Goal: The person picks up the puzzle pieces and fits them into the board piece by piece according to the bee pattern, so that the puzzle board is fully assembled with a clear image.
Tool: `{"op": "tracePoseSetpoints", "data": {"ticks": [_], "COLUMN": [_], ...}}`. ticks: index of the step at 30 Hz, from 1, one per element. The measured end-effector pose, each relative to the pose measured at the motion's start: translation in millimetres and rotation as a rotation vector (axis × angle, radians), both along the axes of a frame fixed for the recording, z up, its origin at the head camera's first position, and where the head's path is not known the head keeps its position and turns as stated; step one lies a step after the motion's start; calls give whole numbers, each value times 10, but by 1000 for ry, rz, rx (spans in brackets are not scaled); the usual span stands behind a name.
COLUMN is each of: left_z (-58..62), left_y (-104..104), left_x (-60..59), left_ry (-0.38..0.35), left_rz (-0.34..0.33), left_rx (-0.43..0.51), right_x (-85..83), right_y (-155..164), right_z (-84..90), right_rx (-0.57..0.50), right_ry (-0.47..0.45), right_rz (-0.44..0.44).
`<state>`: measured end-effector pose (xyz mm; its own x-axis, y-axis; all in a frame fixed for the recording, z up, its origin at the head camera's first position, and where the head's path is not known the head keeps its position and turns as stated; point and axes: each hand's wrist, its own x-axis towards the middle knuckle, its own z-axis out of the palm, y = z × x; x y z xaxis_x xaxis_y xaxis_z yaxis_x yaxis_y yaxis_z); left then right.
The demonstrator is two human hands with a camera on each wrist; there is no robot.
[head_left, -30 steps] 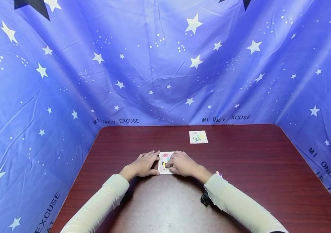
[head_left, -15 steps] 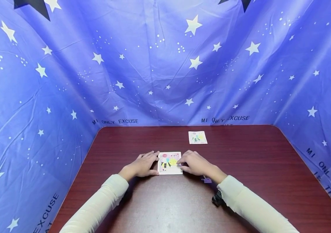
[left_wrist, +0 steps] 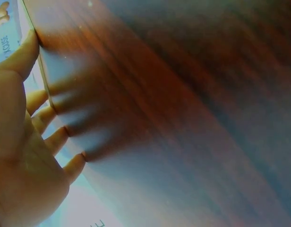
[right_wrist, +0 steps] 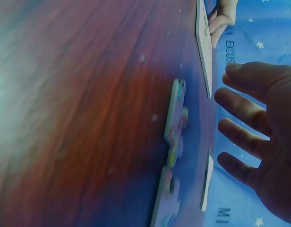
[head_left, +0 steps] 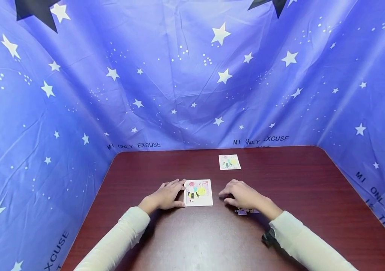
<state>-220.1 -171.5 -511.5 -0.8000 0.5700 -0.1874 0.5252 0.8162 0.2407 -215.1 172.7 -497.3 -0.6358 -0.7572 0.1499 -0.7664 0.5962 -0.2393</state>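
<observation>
A small picture puzzle board (head_left: 198, 192) lies flat on the dark red table (head_left: 307, 195). My left hand (head_left: 169, 192) rests flat beside it, fingers straight, fingertips (left_wrist: 29, 45) against the board's left edge. My right hand (head_left: 238, 194) hovers just right of the board with fingers spread and relaxed (right_wrist: 244, 111), holding nothing. Under its wrist lie a few loose puzzle pieces (head_left: 244, 212), seen edge-on as loose pieces (right_wrist: 176, 120) in the right wrist view. The board's edge (right_wrist: 204, 45) shows beyond them.
A small picture card (head_left: 229, 162) lies near the table's far edge, behind my right hand. Blue star-printed cloth (head_left: 192, 75) walls in the table at the back and both sides. A dark strap (head_left: 268, 238) sits at my right wrist.
My right hand has lifted off the puzzle board and moved right, over the loose pieces, uncovering the picture. My left hand has stayed at the board's left edge.
</observation>
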Motion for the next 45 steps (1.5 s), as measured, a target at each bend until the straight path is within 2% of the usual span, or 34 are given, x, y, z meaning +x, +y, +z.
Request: {"op": "tracePoseSetpoints", "data": {"ticks": [9,15,21,31,45], "left_z": [-25,-21,-34,2,39], "left_y": [15,9,5,7,-4], "left_x": [19,17,2,9,35], "left_ry": [4,10,16,3,7], "left_rz": [-4,-4,0,-7,-4], "left_rx": [19,19,19,27,56], "right_x": [35,71,100,166,194], "right_y": [316,484,592,654,660], "right_z": [-48,-59,-73,-104,-219], "right_rx": [-25,5,-14,17,-1], "right_ry": [-3,-37,-39,-70,-25], "right_rz": [-25,-38,-5,-11,5]}}
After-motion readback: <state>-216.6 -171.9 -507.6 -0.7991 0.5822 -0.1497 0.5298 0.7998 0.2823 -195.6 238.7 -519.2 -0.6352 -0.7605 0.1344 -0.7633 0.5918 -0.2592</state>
